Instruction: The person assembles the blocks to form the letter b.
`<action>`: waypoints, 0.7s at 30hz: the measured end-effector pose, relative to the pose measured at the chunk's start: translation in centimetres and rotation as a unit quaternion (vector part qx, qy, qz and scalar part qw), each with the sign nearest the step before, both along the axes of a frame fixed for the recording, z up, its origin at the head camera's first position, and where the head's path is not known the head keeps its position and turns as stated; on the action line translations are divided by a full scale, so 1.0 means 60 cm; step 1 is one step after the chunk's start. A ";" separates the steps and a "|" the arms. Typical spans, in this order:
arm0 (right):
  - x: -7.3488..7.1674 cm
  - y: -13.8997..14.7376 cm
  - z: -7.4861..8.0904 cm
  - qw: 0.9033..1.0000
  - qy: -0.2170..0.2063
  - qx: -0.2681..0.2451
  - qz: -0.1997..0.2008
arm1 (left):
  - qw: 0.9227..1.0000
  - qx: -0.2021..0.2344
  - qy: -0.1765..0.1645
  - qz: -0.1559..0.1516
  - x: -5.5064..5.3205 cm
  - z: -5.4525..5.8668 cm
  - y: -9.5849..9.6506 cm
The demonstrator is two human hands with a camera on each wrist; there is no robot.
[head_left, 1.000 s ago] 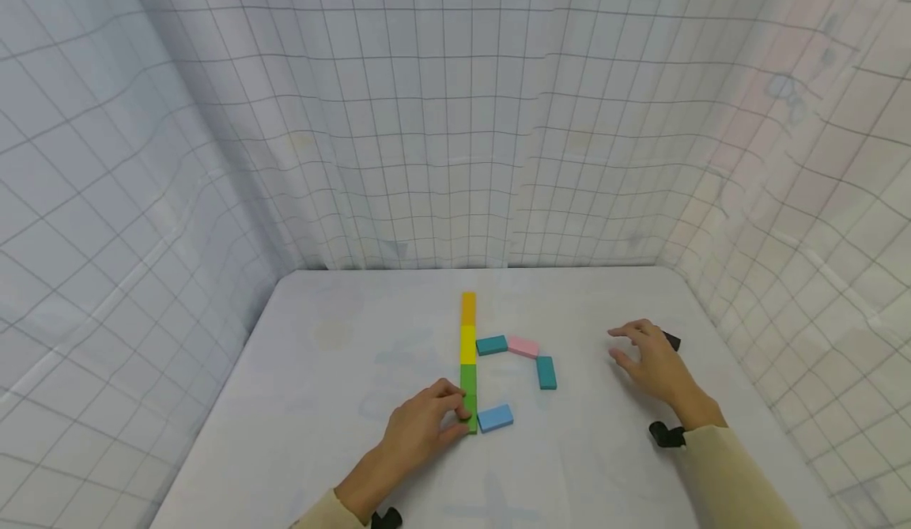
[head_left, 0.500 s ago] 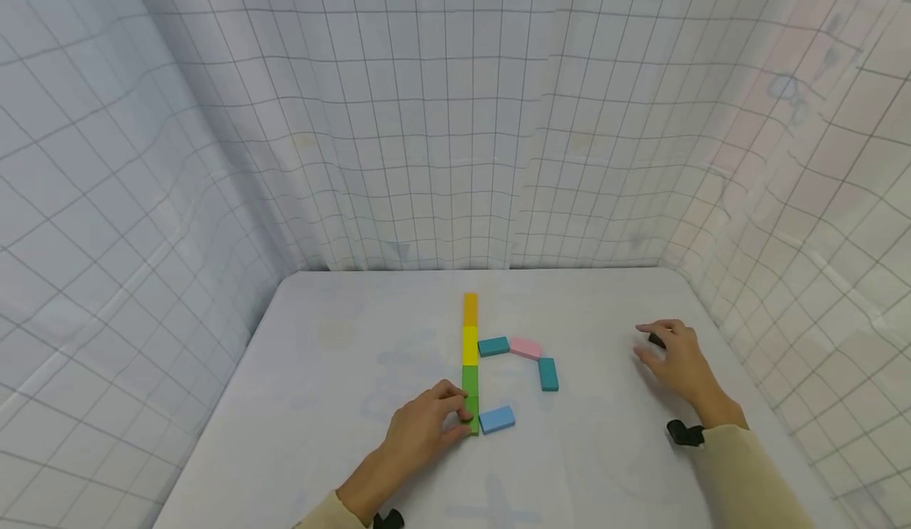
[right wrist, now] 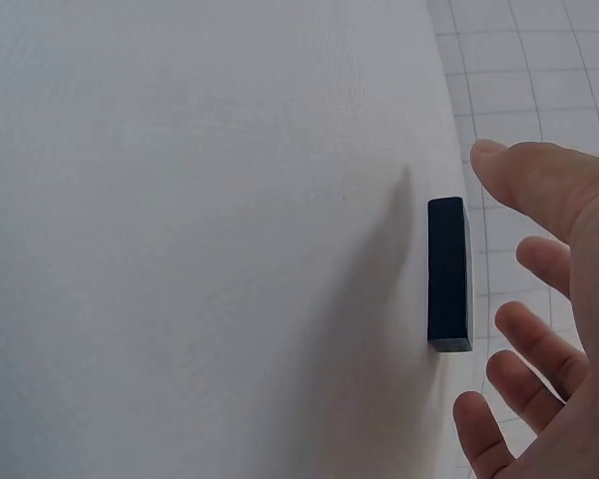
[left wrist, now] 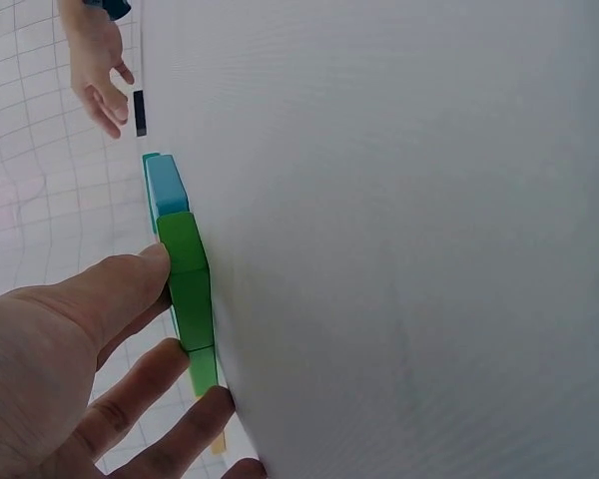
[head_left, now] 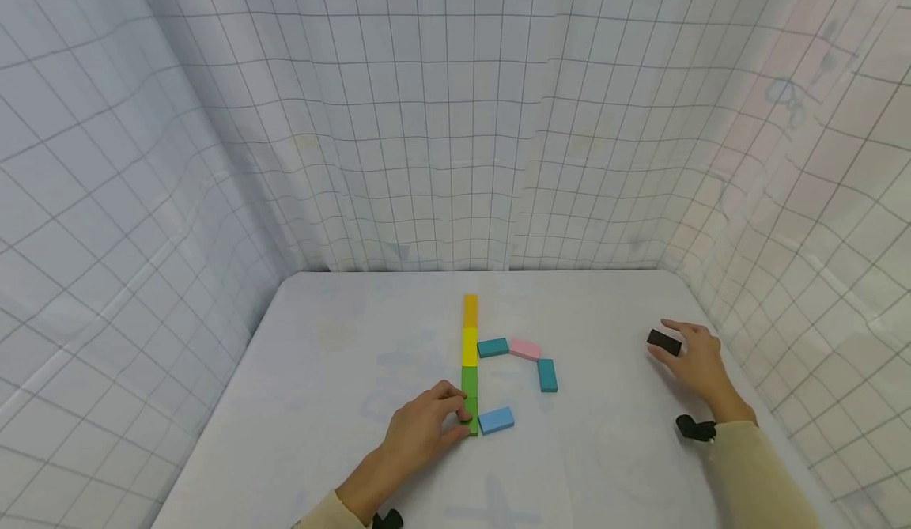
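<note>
In the head view, my left hand rests at the left side of the lower green block. Its thumb and fingertips touch the side of the row, seen close in the left wrist view. Above that block, another green block, a yellow block and an orange block continue the line. At the far right, my right hand hovers beside a small black block, thumb and fingers spread. The right wrist view shows the black block apart from the fingertips.
Right of the line, a teal block, a pink block and a second teal block form a bent chain. A light blue block touches the lower green one. Gridded curtains enclose the white table.
My right hand has moved right, past the black block, which now shows in full between thumb and fingers. The left hand and the coloured blocks have stayed put.
</note>
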State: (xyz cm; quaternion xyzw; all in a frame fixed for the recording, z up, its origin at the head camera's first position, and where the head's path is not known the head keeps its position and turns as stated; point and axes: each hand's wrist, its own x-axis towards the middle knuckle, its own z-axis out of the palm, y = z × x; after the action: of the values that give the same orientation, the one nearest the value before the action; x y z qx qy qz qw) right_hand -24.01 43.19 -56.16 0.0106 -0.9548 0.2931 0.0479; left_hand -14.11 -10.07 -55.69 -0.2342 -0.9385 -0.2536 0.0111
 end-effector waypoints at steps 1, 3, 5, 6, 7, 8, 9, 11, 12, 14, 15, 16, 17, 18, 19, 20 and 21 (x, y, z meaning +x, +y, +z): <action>-0.001 0.002 0.000 1.000 -0.009 0.000 -0.001 | 1.000 0.000 0.001 0.000 0.000 0.000 0.000; -0.003 0.006 -0.001 1.000 -0.023 0.002 -0.004 | 1.000 0.001 0.001 0.000 0.000 0.000 0.000; -0.005 0.009 -0.002 1.000 -0.031 0.003 -0.005 | 1.000 0.000 0.001 -0.001 0.000 -0.001 0.000; -0.005 0.010 -0.003 0.999 -0.032 0.003 -0.006 | 1.000 0.000 0.001 -0.001 0.001 0.000 0.000; -0.006 0.011 -0.004 0.999 -0.032 0.003 -0.006 | 1.000 0.000 0.002 -0.001 0.001 0.000 0.000; -0.007 0.012 -0.005 0.999 -0.031 0.002 -0.005 | 1.000 -0.002 0.001 0.000 0.001 0.001 0.000; -0.007 0.012 -0.007 1.000 -0.031 0.001 -0.005 | 1.000 -0.002 -0.001 0.000 0.001 0.001 0.000; -0.008 0.013 -0.010 1.000 -0.025 0.000 -0.005 | 1.000 -0.002 -0.005 0.002 0.001 0.002 0.000; -0.007 0.012 -0.011 1.000 -0.019 0.002 -0.005 | 1.000 -0.002 -0.007 0.003 0.001 0.003 0.001; -0.007 0.011 -0.014 1.000 -0.004 0.005 -0.005 | 1.000 -0.001 -0.010 0.004 0.000 0.004 0.002; -0.007 0.010 -0.015 1.000 0.004 0.006 -0.006 | 1.000 0.000 -0.012 0.005 0.000 0.004 0.002; -0.006 0.009 -0.015 1.000 0.014 0.008 -0.008 | 1.000 -0.002 -0.013 0.006 0.000 0.004 0.003; -0.005 0.007 -0.015 1.000 0.024 0.009 -0.009 | 1.000 -0.003 -0.015 0.006 0.000 0.003 0.003; -0.004 0.007 -0.015 0.999 0.032 0.009 -0.009 | 1.000 -0.005 -0.016 0.007 0.000 0.003 0.004; -0.004 0.006 -0.015 0.999 0.038 0.009 -0.010 | 1.000 -0.006 -0.017 0.008 0.000 0.003 0.004; -0.003 0.005 -0.014 0.999 0.043 0.008 -0.011 | 1.000 -0.008 -0.019 0.010 -0.001 0.002 0.004; -0.003 0.004 -0.014 0.999 0.047 0.008 -0.012 | 1.000 -0.008 -0.018 0.009 -0.001 0.002 0.003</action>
State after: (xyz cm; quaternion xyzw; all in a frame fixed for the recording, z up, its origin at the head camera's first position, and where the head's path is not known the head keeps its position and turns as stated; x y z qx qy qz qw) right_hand -24.21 43.43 -57.00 0.0132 -0.9538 0.2844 0.0956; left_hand -14.17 -9.87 -55.57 -0.2209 -0.9427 -0.2500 -0.0049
